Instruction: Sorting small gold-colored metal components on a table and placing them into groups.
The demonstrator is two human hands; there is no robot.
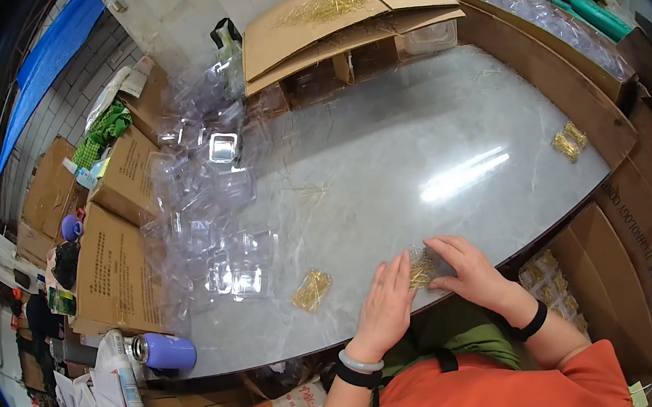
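Note:
At the near edge of the grey table, a small clear plastic box (421, 268) of thin gold-coloured pins or sticks sits between my hands. My left hand (385, 302), fingers straight and close together, presses along its left side. Around the right side, my right hand (465, 274) curves with its thumb low and fingers at the far corner. Part of the box is hidden by the fingers. To the left of my left hand lies another clear box filled with gold pieces (312, 290). Two similar filled boxes (570, 141) rest together near the table's right edge.
Many clear plastic boxes (221, 241) are heaped along the left side. A cardboard shelf (336, 19) bears loose gold pieces at the back. A purple flask (167, 351) lies at the near left corner. Filled boxes (552, 285) sit in a carton below right.

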